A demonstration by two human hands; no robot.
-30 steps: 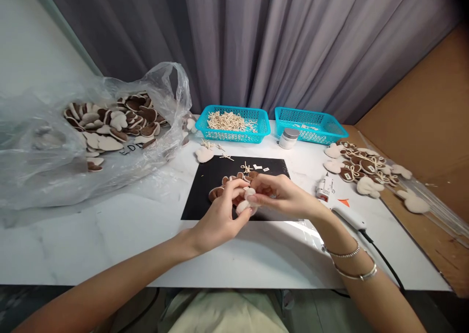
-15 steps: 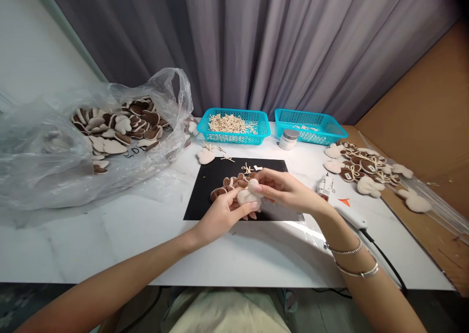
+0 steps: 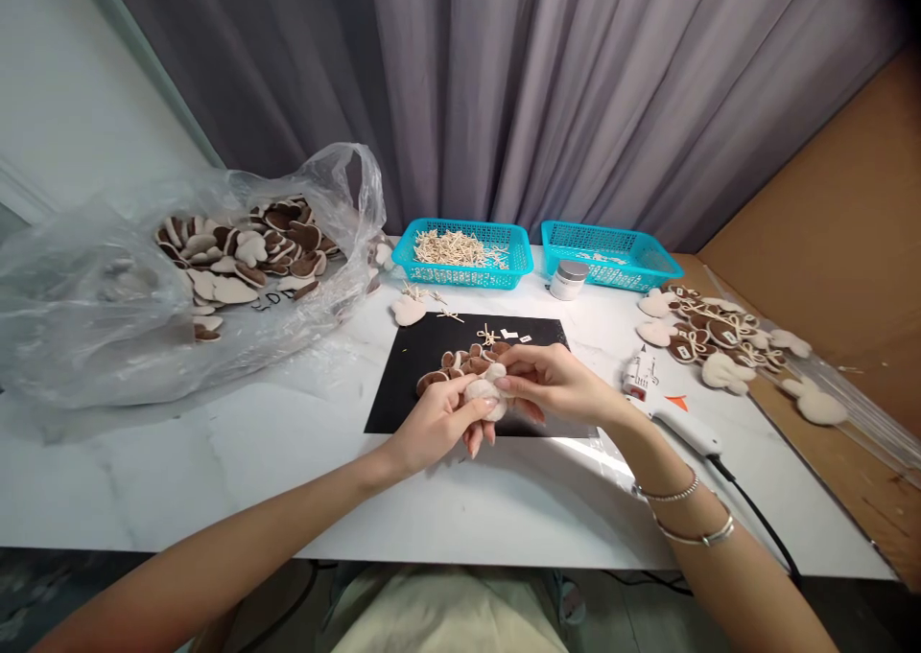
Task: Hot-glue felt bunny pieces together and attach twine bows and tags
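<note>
Both hands meet over the front edge of a black mat (image 3: 424, 346). My left hand (image 3: 436, 423) cups a small cream plush piece (image 3: 484, 389) from below, thumb on top. My right hand (image 3: 554, 383) pinches the same piece from the right with its fingertips. Just behind the hands a little heap of brown and cream plush pieces (image 3: 450, 367) lies on the mat. A tiny string bow (image 3: 487, 334) and small white tags (image 3: 512, 334) rest at the mat's far edge.
A clear plastic bag (image 3: 107, 308) of plush pieces fills the left. Two turquoise baskets stand at the back, one (image 3: 471, 252) with string bows, one (image 3: 608, 250) nearly bare, a small jar (image 3: 568, 279) between. A glue gun (image 3: 666, 406) and finished pieces (image 3: 720, 337) lie right.
The hands have turned the cream piece and lowered it slightly toward the mat's front edge. The view has shifted a little, so the table contents sit lower in the picture.
</note>
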